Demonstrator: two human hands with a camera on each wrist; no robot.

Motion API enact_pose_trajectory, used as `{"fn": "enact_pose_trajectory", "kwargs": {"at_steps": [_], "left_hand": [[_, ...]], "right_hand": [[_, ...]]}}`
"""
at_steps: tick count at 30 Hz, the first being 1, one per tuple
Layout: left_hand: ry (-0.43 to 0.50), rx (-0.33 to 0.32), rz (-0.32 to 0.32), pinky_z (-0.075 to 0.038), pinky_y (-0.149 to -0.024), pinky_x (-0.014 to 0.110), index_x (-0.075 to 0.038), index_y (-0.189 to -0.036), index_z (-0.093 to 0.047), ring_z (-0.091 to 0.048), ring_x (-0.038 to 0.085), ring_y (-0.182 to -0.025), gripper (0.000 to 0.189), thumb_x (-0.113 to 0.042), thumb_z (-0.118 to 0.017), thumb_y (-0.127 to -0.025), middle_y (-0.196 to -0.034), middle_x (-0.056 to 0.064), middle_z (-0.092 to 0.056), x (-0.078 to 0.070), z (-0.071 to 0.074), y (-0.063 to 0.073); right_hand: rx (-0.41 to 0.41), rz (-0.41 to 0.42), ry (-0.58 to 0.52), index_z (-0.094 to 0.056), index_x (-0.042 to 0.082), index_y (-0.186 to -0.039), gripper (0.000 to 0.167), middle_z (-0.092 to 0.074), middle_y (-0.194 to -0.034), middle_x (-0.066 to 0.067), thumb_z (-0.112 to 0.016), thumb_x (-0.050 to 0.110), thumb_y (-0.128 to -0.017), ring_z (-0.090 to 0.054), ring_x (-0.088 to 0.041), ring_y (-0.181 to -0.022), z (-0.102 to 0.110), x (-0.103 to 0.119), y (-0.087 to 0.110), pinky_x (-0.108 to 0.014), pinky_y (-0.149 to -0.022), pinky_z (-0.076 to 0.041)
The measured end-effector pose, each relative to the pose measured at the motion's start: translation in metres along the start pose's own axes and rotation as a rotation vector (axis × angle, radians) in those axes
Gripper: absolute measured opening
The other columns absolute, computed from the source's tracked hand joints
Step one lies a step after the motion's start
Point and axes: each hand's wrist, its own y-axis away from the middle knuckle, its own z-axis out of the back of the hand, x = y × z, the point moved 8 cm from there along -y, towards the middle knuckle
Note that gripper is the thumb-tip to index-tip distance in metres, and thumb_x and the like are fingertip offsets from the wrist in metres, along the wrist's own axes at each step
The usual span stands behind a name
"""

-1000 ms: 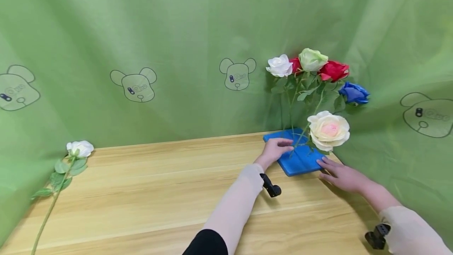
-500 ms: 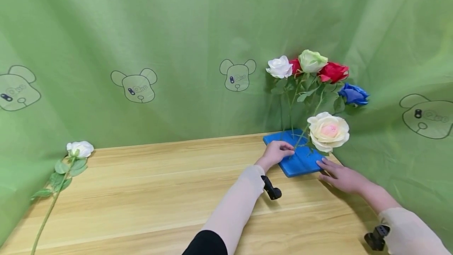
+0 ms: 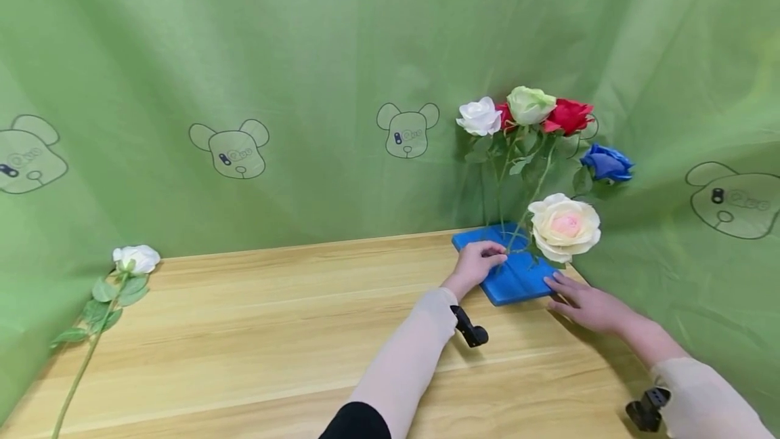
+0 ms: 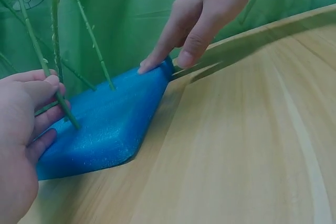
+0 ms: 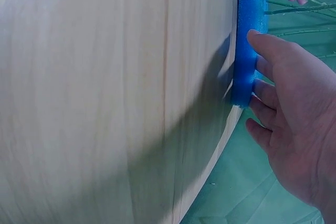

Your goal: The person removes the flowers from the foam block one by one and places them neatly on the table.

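My left hand (image 3: 478,263) pinches a green rose stem (image 4: 67,109) between thumb and fingers, low down where it meets a blue foam block (image 3: 518,283). From there the stem leans up towards a red rose (image 3: 569,116). My right hand (image 3: 597,305) rests with extended fingers on the block's near right edge; in the right wrist view its thumb (image 5: 262,40) lies against the block's side. Other roses stand in the foam: white (image 3: 479,116), pale green (image 3: 531,105), blue (image 3: 607,162) and cream with a pink centre (image 3: 565,223). Another red bloom is partly hidden behind them.
A single white rose (image 3: 135,259) with a long leafy stem lies at the left of the wooden table (image 3: 274,330). Green cloth (image 3: 323,53) printed with bear heads hangs behind and at both sides, close to the block.
The red and pale green blooms have shifted slightly left in the last half second. My left hand has moved a little right and down since one second ago; my right hand stays put.
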Motion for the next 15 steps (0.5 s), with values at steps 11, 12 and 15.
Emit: {"fn": "enact_pose_trajectory", "kwargs": {"at_steps": [11,12,15], "left_hand": [[0.089,-0.006,-0.035,-0.051,-0.069,0.011,-0.009,-0.105,-0.074,-0.057,-0.004,-0.076,0.018,-0.018,-0.067,-0.091,-0.098,0.005,-0.075,-0.008,0.006,0.004],[0.105,-0.005,-0.040,-0.052,-0.068,0.012,-0.009,-0.106,-0.073,-0.058,-0.003,-0.075,0.018,-0.018,-0.067,-0.091,-0.098,0.006,-0.075,-0.009,0.008,0.003],[0.127,-0.002,-0.058,-0.054,-0.066,0.014,-0.008,-0.106,-0.073,-0.060,0.002,-0.073,0.018,-0.017,-0.067,-0.091,-0.097,0.008,-0.075,-0.013,0.014,0.003]], "right_hand": [[-0.002,0.006,-0.007,-0.046,0.000,-0.143,0.062,-0.037,-0.147,-0.034,-0.056,0.041,-0.097,-0.040,-0.056,-0.130,-0.001,0.002,0.000,-0.067,-0.100,-0.041],[-0.002,0.006,-0.007,-0.046,0.000,-0.143,0.062,-0.037,-0.147,-0.034,-0.056,0.041,-0.097,-0.040,-0.056,-0.130,-0.001,0.002,0.000,-0.067,-0.100,-0.041],[-0.006,0.004,-0.003,-0.046,0.000,-0.143,0.062,-0.037,-0.147,-0.035,-0.056,0.041,-0.097,-0.040,-0.056,-0.130,-0.001,0.001,0.000,-0.067,-0.100,-0.041]]}}
